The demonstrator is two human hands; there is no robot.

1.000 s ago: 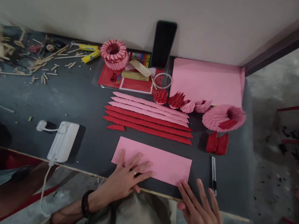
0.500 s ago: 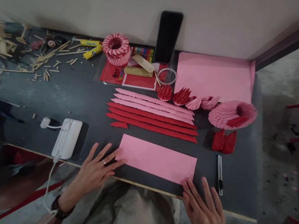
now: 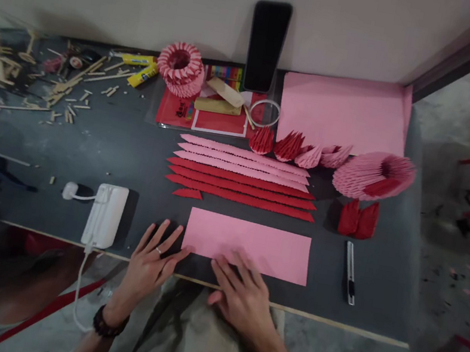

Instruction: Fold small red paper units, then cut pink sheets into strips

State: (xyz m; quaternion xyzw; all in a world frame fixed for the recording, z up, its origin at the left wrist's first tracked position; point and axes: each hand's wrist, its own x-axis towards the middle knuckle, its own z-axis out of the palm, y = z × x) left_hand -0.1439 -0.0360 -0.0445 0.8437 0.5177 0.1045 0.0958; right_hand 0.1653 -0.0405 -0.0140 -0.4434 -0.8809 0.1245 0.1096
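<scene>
Along the near edge of the dark table (image 3: 62,145), a pink sheet (image 3: 269,241) lies flat.
From my remote seat I see the left hand (image 3: 148,268) unclenched, fingers splayed, one fingertip at the sheet's near left corner; the right hand (image 3: 243,291) is released too, its fingers extended over the sheet's near edge. Beyond the sheet run red strips (image 3: 241,191); a cutter (image 3: 349,272) lies to the right.

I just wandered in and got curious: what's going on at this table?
A person has both hands at a flat pink sheet: the left hand at its near left corner, the right hand over its near edge. Neither is gripping it. Beyond it lie jagged pink and red strips; a cutter lies to the right.
</scene>
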